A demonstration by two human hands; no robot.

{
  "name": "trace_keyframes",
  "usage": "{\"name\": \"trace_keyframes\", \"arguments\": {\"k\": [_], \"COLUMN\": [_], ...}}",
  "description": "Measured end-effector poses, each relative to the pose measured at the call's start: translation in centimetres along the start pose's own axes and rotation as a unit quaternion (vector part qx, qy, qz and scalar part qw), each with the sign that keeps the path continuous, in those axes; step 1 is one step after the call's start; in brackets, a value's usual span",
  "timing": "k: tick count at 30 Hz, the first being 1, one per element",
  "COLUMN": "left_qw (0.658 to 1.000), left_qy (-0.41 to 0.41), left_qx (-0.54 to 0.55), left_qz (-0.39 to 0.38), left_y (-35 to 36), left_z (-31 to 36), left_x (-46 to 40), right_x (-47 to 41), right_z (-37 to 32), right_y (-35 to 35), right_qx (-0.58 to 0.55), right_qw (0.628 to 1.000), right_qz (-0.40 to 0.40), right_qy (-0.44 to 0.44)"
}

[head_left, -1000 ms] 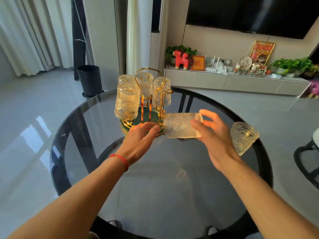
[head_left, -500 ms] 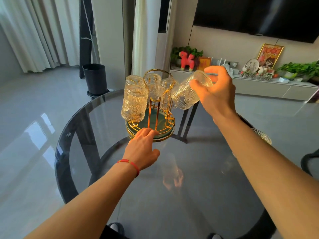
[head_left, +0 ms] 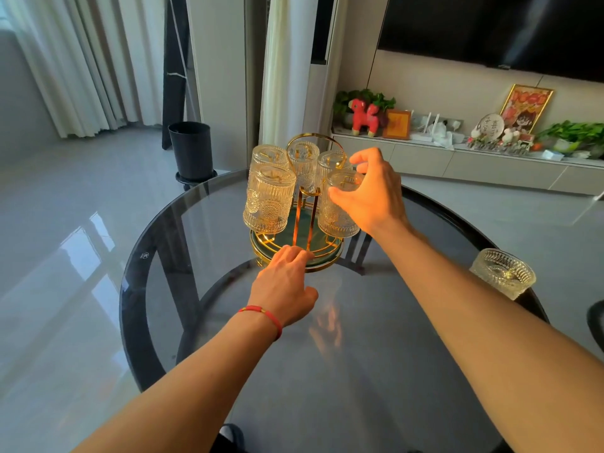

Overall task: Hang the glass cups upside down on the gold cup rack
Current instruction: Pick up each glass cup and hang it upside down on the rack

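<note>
The gold cup rack [head_left: 314, 138] with a green round base stands at the far side of the round glass table [head_left: 343, 371]. Several ribbed glass cups hang upside down on it, the nearest left one [head_left: 268, 199] in front. My right hand [head_left: 369, 191] grips the base end of the front right cup [head_left: 336, 214], which sits upside down over a rack arm. My left hand [head_left: 287, 286] rests on the table with its fingertips on the rim of the rack's base. One more glass cup [head_left: 503, 276] stands upright near the table's right edge.
A black bin [head_left: 192, 150] stands on the floor behind the table. A low cabinet [head_left: 474, 165] with ornaments and plants runs along the wall under a dark screen. A dark chair edge [head_left: 596, 318] shows at the far right.
My right hand lifted a cup from the table, turned it over and lowered it onto the rack's front right arm. My left hand stayed at the rack's base.
</note>
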State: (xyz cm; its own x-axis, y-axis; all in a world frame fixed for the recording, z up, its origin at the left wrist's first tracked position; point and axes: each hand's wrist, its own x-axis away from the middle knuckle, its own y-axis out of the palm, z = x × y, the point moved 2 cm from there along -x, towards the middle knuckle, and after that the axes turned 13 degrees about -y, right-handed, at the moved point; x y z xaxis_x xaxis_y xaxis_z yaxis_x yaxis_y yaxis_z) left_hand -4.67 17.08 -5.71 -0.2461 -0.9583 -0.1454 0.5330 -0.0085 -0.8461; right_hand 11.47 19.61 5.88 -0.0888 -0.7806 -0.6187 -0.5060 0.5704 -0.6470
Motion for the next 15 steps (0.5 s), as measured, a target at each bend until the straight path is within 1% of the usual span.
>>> {"name": "trace_keyframes", "arguments": {"k": [4, 8, 11, 13, 15], "left_qw": [1.0, 1.0, 0.999, 0.996, 0.991], "left_qy": [-0.002, 0.006, 0.01, 0.037, 0.072], "left_qx": [-0.01, -0.015, 0.023, 0.057, 0.096], "left_qz": [0.003, 0.012, 0.039, 0.054, 0.055], "left_y": [0.0, -0.1, -0.4, -0.5, -0.4], "left_z": [0.1, 0.3, 1.1, 2.1, 3.3], "left_x": [0.0, 0.2, 0.6, 1.0, 1.6], "right_x": [0.6, 1.4, 3.2, 5.0, 7.3], "right_z": [0.5, 0.5, 0.7, 1.2, 2.0], "right_y": [0.3, -0.1, -0.9, -1.8, -2.9], "right_qx": [0.006, -0.009, -0.022, -0.019, -0.011], "right_qw": [1.0, 0.998, 0.996, 0.997, 0.997], "right_qz": [-0.004, -0.033, -0.017, 0.002, -0.001], "right_qy": [-0.028, -0.06, -0.081, -0.079, -0.076]}}
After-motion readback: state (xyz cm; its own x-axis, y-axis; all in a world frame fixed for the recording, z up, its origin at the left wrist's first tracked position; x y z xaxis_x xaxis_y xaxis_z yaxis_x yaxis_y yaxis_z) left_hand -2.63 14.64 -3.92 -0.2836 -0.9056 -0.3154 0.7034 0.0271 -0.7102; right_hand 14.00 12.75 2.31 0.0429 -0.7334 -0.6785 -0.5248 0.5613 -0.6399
